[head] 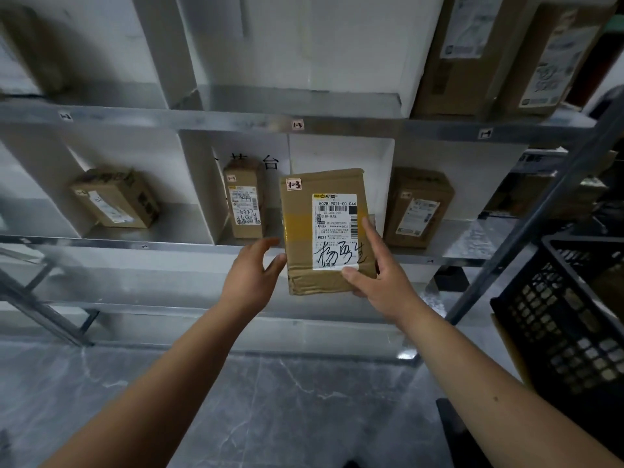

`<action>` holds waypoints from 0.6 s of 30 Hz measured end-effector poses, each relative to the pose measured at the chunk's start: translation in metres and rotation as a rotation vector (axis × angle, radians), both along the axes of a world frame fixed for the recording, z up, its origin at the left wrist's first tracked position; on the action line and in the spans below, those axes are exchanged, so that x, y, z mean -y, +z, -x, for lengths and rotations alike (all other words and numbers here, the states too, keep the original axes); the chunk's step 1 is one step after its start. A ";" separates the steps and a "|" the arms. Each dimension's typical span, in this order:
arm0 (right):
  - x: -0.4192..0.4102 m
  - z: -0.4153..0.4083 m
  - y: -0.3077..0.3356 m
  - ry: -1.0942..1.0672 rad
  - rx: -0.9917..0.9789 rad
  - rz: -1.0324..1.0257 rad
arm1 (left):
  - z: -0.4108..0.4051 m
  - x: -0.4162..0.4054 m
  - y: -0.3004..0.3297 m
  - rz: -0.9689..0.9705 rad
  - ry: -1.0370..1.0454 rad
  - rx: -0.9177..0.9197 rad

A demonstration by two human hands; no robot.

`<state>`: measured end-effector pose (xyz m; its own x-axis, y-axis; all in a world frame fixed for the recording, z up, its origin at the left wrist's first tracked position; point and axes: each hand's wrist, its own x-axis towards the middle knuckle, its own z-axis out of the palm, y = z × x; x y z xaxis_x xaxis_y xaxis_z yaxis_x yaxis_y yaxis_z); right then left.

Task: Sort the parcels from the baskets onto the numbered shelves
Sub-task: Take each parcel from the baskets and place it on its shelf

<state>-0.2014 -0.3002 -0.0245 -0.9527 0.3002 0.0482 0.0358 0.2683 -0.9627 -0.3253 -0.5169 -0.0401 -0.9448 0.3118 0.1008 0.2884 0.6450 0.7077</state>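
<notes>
Head view, nearest first: grey marbled floor [270,400] below two bare forearms. Right hand [378,282] gripping flat brown cardboard parcel [324,231] at its lower right corner, thumb across the white label, fingers up the right edge. Left hand [251,275] just beside the left edge, fingers loosely curved, touching or nearly so, holding nothing. Black plastic lattice basket [557,332] at right. Parcel upright, tagged 1-3, raised before the lower grey metal shelf [169,246]. Behind: narrow brown box tagged 1-3 [244,201], upright in the same bay. Likely risks: one-handed corner grip slipping; parcel knocking the narrow box over on entry.
</notes>
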 end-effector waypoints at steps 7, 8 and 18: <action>-0.003 0.054 0.057 0.071 -0.208 -0.021 | 0.043 0.009 0.068 -0.092 0.033 -0.179; -0.004 0.061 0.068 0.084 -0.237 -0.023 | 0.048 0.010 0.078 -0.101 0.034 -0.212; -0.006 0.124 0.159 0.233 -0.462 0.009 | 0.078 0.009 0.184 -0.187 0.164 -0.435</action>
<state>-0.3252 -0.2941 0.1349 -0.8743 0.0853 0.4778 -0.4530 0.2098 -0.8665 -0.4033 -0.5262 0.1437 -0.8379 0.1013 0.5363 0.4876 0.5803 0.6523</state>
